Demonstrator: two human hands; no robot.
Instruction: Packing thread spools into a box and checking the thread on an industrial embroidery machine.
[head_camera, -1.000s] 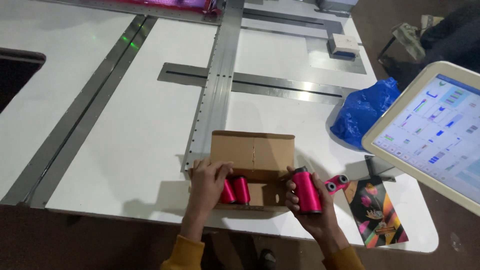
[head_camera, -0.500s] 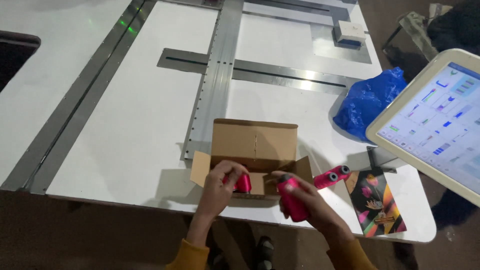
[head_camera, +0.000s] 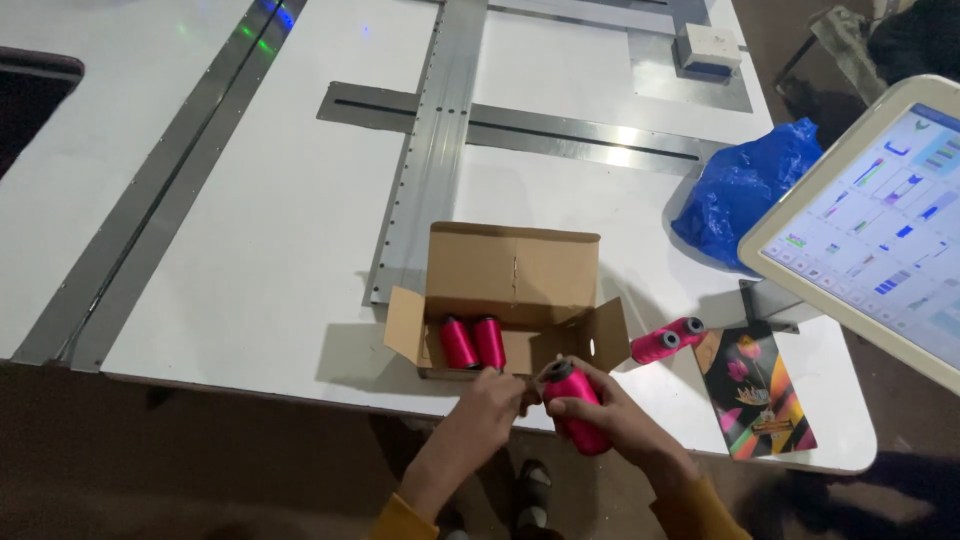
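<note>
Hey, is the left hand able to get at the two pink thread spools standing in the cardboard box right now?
Probably yes. The left hand sits at the front edge of the open cardboard box, its flaps are folded back, and the two pink thread spools stand just inside with nothing over them. The right hand holds another spool off to the side.

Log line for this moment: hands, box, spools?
right hand: holds pink spool | left hand: at spool top | cardboard box: open, two pink spools inside | table: two loose spools
</note>
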